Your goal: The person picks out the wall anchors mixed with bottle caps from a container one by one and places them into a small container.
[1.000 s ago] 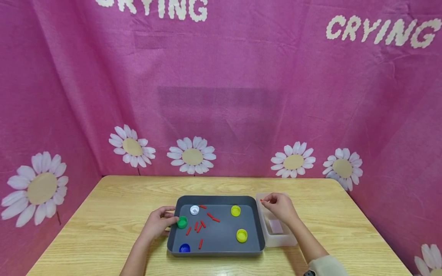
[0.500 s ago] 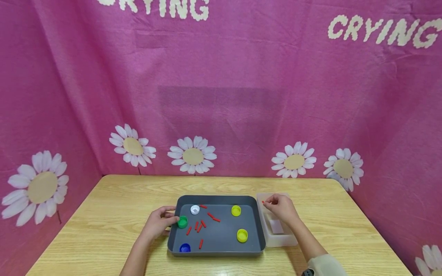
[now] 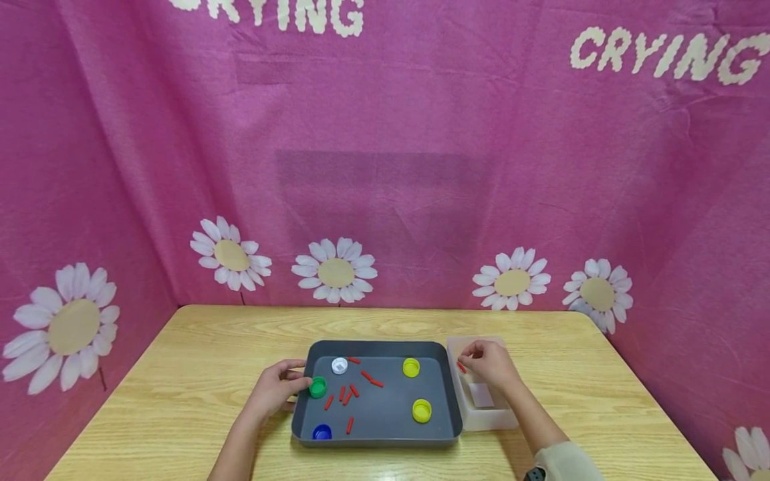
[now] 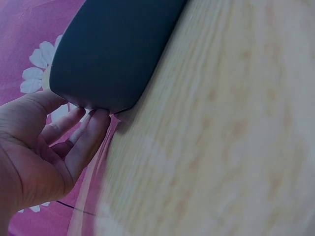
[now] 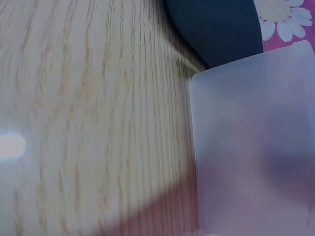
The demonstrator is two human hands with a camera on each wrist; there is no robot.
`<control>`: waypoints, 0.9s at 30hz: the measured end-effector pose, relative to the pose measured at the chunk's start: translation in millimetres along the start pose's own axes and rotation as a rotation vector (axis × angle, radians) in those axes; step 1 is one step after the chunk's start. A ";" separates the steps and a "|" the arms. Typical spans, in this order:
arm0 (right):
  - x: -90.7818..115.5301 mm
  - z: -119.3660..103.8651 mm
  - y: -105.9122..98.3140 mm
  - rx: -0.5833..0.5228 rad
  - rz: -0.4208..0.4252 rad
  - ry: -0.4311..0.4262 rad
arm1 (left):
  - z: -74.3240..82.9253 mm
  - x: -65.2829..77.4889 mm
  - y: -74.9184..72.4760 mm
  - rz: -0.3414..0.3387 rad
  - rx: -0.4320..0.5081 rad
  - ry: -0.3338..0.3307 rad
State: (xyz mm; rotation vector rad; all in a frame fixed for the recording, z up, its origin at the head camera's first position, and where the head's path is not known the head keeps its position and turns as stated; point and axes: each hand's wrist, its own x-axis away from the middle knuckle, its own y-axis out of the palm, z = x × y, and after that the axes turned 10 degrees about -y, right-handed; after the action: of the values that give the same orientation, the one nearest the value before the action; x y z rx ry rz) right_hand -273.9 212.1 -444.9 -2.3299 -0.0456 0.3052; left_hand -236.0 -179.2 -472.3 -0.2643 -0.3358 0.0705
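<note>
My left hand (image 3: 278, 387) grips the left wall of a dark grey tray (image 3: 385, 442), thumb over the rim and fingers against the outside. In the left wrist view, this hand (image 4: 54, 137) meets the tray's end (image 4: 113, 54). Near that thumb sits a green bottle cap (image 3: 317, 387). My right hand (image 3: 490, 362) is over a translucent plastic box (image 3: 490, 421) beside the tray. Just below its fingertips is a short red stick (image 3: 462, 367), visible along its whole length and seemingly let go. The right wrist view shows the box (image 5: 251, 137), but not the hand's fingers.
Several red sticks (image 3: 350, 425) lie scattered in the tray's left half. A white cap (image 3: 339, 365), a blue cap (image 3: 322, 432) and two yellow caps, one at the back (image 3: 411, 367) and one nearer (image 3: 422, 411), also sit inside. Pink cloth (image 3: 385, 200) hangs behind the wooden table (image 3: 210, 361).
The red stick, earlier pinched with only its tip showing, has dropped below my right fingertips over the box. My right hand has shifted slightly; my left hand keeps its grip on the tray.
</note>
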 end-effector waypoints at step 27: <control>4.9 -47.8 -4.6 -0.019 0.027 -0.122 | 0.0 0.7 -0.6 -0.009 0.006 -0.008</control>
State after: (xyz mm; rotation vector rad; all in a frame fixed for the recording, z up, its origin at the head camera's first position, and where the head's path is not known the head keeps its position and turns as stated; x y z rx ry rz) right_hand -257.7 182.5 -410.4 -2.3298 -0.0772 0.4622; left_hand -235.3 -179.8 -471.8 -0.2567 -0.3445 0.0633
